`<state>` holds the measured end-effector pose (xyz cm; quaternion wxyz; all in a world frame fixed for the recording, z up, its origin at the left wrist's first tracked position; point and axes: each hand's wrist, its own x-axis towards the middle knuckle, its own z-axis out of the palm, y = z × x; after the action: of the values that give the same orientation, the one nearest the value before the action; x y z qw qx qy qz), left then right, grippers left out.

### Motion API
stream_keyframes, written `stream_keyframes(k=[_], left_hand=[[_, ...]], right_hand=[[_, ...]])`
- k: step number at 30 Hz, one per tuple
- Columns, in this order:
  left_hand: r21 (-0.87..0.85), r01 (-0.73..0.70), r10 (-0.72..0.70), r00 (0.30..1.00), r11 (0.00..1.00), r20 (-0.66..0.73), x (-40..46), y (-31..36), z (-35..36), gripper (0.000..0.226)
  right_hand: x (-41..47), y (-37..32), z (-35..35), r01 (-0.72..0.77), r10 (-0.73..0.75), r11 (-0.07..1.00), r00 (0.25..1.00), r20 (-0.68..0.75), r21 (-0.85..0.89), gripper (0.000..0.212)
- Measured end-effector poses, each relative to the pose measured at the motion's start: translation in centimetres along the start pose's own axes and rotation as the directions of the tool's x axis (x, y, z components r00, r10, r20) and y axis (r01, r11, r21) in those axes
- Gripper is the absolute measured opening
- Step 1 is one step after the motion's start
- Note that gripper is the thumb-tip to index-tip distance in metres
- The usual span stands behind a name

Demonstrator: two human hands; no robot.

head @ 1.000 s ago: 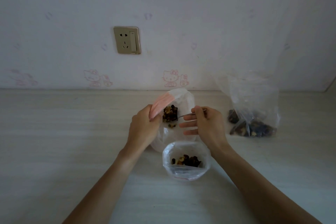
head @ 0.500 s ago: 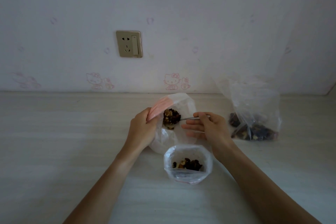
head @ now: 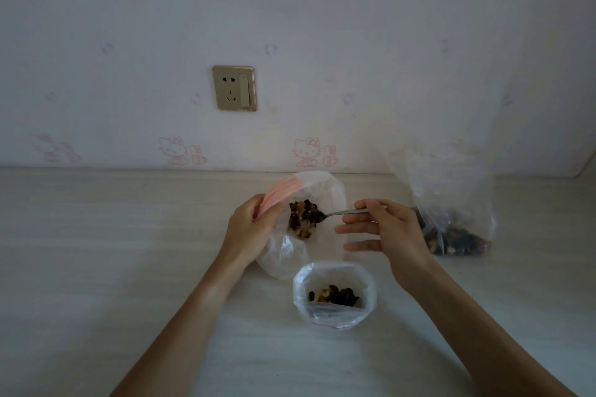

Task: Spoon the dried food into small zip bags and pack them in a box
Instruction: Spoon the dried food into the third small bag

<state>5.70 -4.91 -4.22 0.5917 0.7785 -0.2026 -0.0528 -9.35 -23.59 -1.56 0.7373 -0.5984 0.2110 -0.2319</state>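
My left hand (head: pixel 250 226) grips the pink-edged rim of a clear plastic bag (head: pixel 317 190) and holds its mouth open. Dark and tan dried food (head: pixel 301 219) lies inside this bag. My right hand (head: pixel 387 235) pinches the handle of a metal spoon (head: pixel 345 212) between thumb and forefinger, the other fingers stretched out. The spoon's bowl reaches into the bag among the food. In front stands a small zip bag (head: pixel 333 295), open at the top, with some dried food at its bottom.
A second large clear bag (head: pixel 451 209) with dark dried food stands at the right, behind my right hand. The pale table (head: pixel 113 251) runs back to a wall with a wall socket (head: pixel 234 88).
The spoon has pulled a little to the right inside the bag, its handle now more exposed. My left hand keeps its hold on the rim.
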Motion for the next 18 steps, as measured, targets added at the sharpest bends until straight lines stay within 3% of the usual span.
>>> stream_keyframes(k=[5, 8, 14, 18], left_hand=[[0.008, -0.023, 0.023, 0.998, 1.000, -0.051, -0.6, 1.2, -0.9, 0.032], [0.066, -0.105, 0.112, 0.988, 0.992, -0.109, -1.5, 2.0, -1.5, 0.038], [0.311, -0.374, 0.428, 0.895, 0.874, -0.126, -5.6, 3.0, -2.3, 0.013], [0.295, -0.333, 0.354, 0.935, 0.896, -0.022, -9.5, 3.5, -1.8, 0.013]], right_hand=[[-0.8, -1.6, 0.0, 0.011, -0.011, 1.000, 1.000, 0.005, 0.003, 0.031], [-1.7, -3.0, -0.4, 0.010, -0.011, 1.000, 0.999, 0.037, 0.028, 0.031], [-4.2, -4.6, -2.3, 0.056, -0.061, 0.998, 0.989, 0.137, 0.035, 0.030], [-6.2, -3.8, -3.5, 0.057, -0.061, 0.998, 0.984, 0.165, 0.027, 0.031]])
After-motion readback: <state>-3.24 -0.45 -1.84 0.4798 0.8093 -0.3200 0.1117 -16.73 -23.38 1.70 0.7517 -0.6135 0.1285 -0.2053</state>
